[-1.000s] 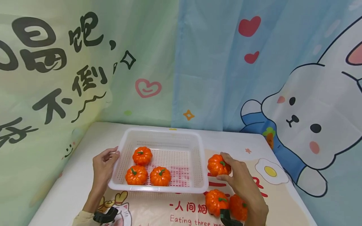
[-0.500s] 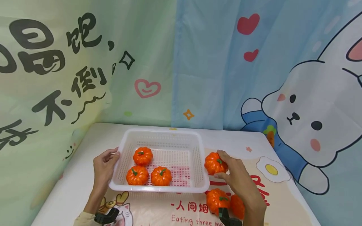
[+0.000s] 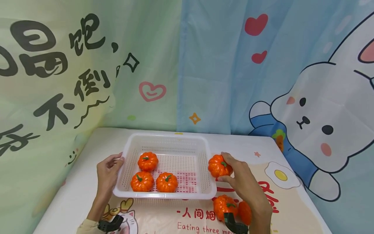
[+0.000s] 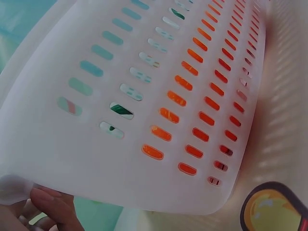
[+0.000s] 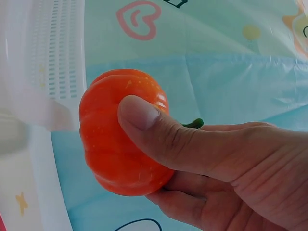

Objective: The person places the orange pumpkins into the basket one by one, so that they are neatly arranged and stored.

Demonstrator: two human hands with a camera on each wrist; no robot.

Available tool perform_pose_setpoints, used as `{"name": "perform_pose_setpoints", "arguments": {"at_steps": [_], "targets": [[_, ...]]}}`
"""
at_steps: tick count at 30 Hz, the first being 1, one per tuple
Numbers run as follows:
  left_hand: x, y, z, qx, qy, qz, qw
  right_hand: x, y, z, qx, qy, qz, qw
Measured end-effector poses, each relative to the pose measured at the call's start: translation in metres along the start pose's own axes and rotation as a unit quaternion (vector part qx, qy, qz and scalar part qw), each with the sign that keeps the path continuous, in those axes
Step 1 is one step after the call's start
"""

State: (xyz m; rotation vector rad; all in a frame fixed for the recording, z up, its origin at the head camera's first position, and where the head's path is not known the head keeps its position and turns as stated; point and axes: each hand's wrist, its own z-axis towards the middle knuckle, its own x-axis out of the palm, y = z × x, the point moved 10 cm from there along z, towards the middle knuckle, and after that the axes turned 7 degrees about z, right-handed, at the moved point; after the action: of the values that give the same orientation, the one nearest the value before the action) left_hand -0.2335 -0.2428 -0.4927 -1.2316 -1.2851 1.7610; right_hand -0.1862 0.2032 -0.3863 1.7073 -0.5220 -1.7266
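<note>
One orange pumpkin (image 3: 217, 166) in right hand (image 3: 245, 183) (green-stemmed).

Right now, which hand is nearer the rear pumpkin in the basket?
Left. The left hand holds the basket by its left side, left of the rear pumpkin; the right hand is right of the basket, holding another pumpkin.
</note>
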Motion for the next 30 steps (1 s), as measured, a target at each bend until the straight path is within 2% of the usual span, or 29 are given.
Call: {"name": "perform_pose_setpoints", "arguments": {"at_steps": [12, 30], "targets": [[0.0, -0.002, 0.0, 0.007, -0.002, 0.006, 1.0, 0.007, 0.008, 0.006, -0.015, 0.006, 0.011, 0.9998], [0.0, 0.001, 0.001, 0.0, -0.001, 0.011, 0.9999, 0.023, 0.018, 0.015, -0.036, 0.017, 0.016, 0.9991]]}}
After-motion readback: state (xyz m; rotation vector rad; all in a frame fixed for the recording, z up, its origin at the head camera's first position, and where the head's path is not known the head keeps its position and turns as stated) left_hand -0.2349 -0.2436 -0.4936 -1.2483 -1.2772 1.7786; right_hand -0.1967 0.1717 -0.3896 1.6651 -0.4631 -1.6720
